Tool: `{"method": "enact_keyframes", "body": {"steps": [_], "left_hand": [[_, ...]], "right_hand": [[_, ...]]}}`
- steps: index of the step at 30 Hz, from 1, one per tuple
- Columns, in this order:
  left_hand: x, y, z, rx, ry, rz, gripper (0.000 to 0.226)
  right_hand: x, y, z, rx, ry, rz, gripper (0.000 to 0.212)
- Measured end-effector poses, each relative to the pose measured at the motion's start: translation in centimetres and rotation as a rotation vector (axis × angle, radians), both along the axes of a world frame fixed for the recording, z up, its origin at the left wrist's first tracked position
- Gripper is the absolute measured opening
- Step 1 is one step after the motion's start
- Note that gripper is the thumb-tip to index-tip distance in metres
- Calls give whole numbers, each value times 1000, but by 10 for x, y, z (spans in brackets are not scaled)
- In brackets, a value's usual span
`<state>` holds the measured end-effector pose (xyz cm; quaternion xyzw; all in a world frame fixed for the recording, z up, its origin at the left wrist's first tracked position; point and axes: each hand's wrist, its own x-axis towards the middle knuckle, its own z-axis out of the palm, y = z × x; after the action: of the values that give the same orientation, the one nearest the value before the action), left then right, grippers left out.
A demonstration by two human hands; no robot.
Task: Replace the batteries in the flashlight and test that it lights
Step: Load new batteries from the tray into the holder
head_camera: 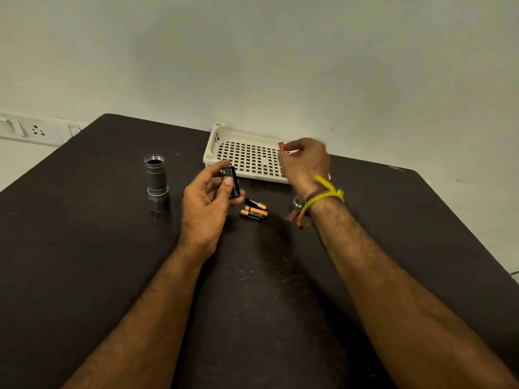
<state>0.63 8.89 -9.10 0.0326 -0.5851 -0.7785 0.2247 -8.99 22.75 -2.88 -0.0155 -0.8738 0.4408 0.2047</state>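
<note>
The grey flashlight body [156,179] stands upright on the dark table, its threaded open end up, left of my hands. My left hand [206,203] grips a black battery holder [233,182] between thumb and fingers. Just right of it, three copper-and-black batteries [254,210] lie on the table. My right hand [304,161] hovers over the white tray and pinches a small red-tipped object [281,146], blurred, too small to identify. A small silver ring-like part [296,203] lies under my right wrist.
A white perforated plastic tray [247,155] sits at the table's far edge against the wall. The dark table [84,248] has rounded corners. A wall socket strip [31,130] is at the far left. Yellow and red threads circle my right wrist.
</note>
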Motion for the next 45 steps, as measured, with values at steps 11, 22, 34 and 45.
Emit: {"method": "enact_keyframes", "body": {"steps": [11,22,34,45], "left_hand": [[5,1,0,-96,-27,-122,34],[5,-7,1,1,-40,-161,33],[5,-5,0,-25,-29,-216,31],[6,-6,1,-15,-13,-209,35]], "right_hand": [[71,-3,-61,-226,239,310,28],[68,-8,-55,-789,165,457,21],[79,-8,-54,-527,331,387,20],[78,-9,-57,-205,467,414,14]]}}
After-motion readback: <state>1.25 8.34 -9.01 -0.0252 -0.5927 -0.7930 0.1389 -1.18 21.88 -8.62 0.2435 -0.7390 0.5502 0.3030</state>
